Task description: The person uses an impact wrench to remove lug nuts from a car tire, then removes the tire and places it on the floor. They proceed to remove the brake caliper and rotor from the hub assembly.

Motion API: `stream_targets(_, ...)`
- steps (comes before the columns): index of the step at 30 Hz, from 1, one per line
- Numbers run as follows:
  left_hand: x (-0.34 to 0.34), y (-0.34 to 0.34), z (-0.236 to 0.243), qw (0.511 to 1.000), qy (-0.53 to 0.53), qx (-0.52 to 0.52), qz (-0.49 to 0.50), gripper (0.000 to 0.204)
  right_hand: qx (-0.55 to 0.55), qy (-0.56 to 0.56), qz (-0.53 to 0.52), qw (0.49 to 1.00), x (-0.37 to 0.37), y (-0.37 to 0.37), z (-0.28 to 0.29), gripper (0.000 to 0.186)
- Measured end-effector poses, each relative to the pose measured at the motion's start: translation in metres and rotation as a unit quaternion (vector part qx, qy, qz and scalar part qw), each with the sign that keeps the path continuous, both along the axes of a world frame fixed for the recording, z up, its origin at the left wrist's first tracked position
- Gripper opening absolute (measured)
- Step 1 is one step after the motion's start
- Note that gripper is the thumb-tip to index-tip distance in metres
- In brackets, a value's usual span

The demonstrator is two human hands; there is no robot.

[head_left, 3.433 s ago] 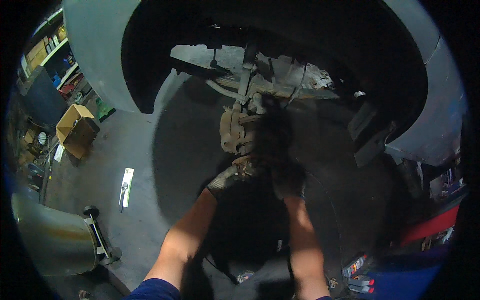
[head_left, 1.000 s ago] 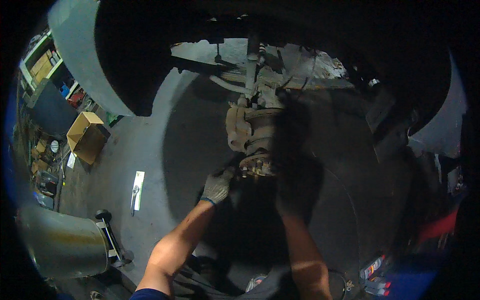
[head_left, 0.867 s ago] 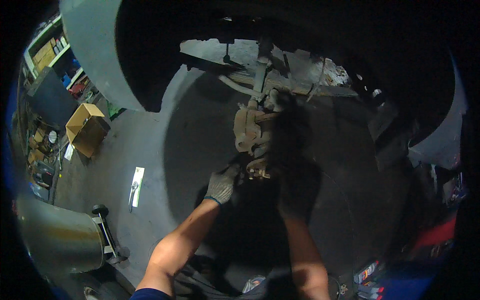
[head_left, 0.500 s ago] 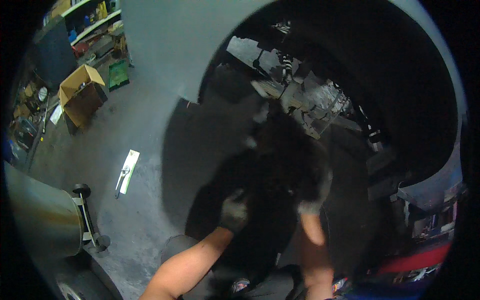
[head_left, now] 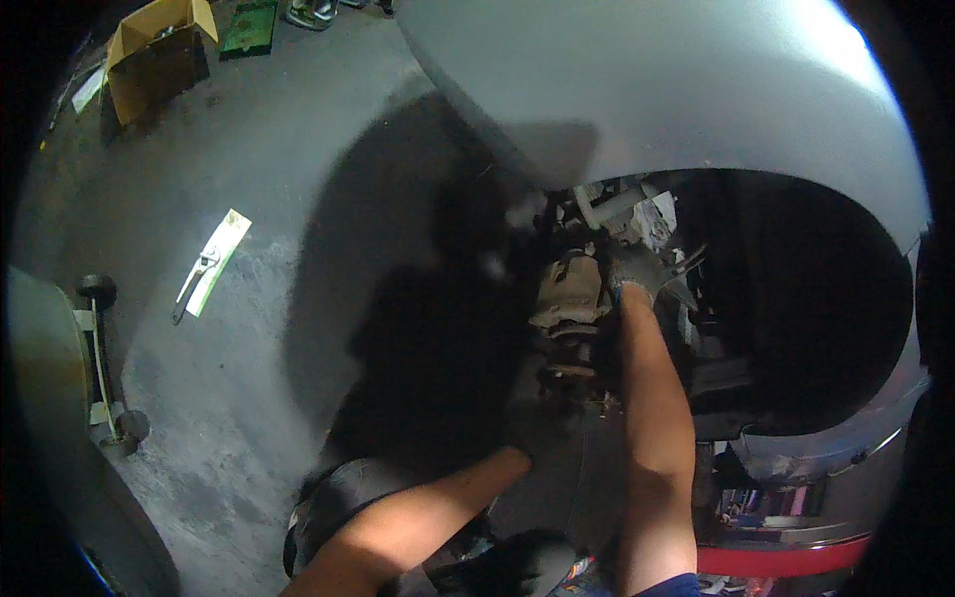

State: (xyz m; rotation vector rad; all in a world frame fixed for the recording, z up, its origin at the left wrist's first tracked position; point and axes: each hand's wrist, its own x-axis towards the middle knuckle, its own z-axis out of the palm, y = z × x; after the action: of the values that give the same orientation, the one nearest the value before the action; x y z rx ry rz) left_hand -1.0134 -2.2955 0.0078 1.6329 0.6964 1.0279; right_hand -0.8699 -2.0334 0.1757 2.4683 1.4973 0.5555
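My right arm stretches up into the wheel arch point(head_left: 816, 298) of a grey car. My gloved right hand point(head_left: 635, 269) is beside a rusty brake caliper point(head_left: 569, 289), among the suspension parts; its fingers are lost in the dark. Below the caliper sits a rusty hub part point(head_left: 567, 373). Lower down, my left forearm ends in deep shadow, where my dark-gloved left hand point(head_left: 552, 430) barely shows below the hub. I cannot make out its fingers or anything held in them.
On the floor at left lies an adjustable wrench point(head_left: 206, 261) on a white and green card strip point(head_left: 227, 239). Farther back are an open cardboard box point(head_left: 154, 65) and a green tray point(head_left: 249, 30). A wheeled cylindrical tank point(head_left: 45, 368) stands at near left. The fender point(head_left: 676, 90) overhangs the arch.
My view has swung closer to the wheel arch. The right hand has moved up and in beside the caliper. The left hand has shifted right and down into shadow.
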Motion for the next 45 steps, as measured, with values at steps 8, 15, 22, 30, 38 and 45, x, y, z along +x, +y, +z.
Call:
stream_targets(8, -0.008, 0.028, 0.002, 0.965, -0.118, -0.232, -0.008, 0.054, 0.054, -0.014, 0.036, 0.998, 0.008, 0.000, -0.004, 0.053)
stream_targets(15, -0.068, 0.057, 0.028, 0.984, 0.113, -0.125, -0.051, 0.046, -0.012, -0.087, 0.026, 0.996, -0.007, -0.001, -0.003, 0.040)
stream_targets(22, -0.087, 0.064, 0.052, 0.983, -0.006, -0.182, 0.007, 0.041, -0.072, 0.012, 0.050, 0.996, -0.007, 0.004, 0.005, 0.044)
stream_targets(30, -0.129, 0.108, 0.048, 0.955, 0.280, 0.075, -0.056, 0.043, -0.225, 0.029, 0.191, 0.955, 0.006, -0.019, 0.056, 0.047)
stream_targets(38, -0.106, 0.107, 0.010, 0.984, 0.167, -0.062, -0.010, 0.043, 0.046, 0.261, 0.103, 0.959, -0.006, -0.064, 0.072, 0.048)
stream_targets(45, -0.079, 0.104, -0.012, 0.997, 0.046, -0.061, 0.017, 0.039, 0.083, 0.369, 0.106, 0.919, 0.044, -0.115, 0.056, 0.040)
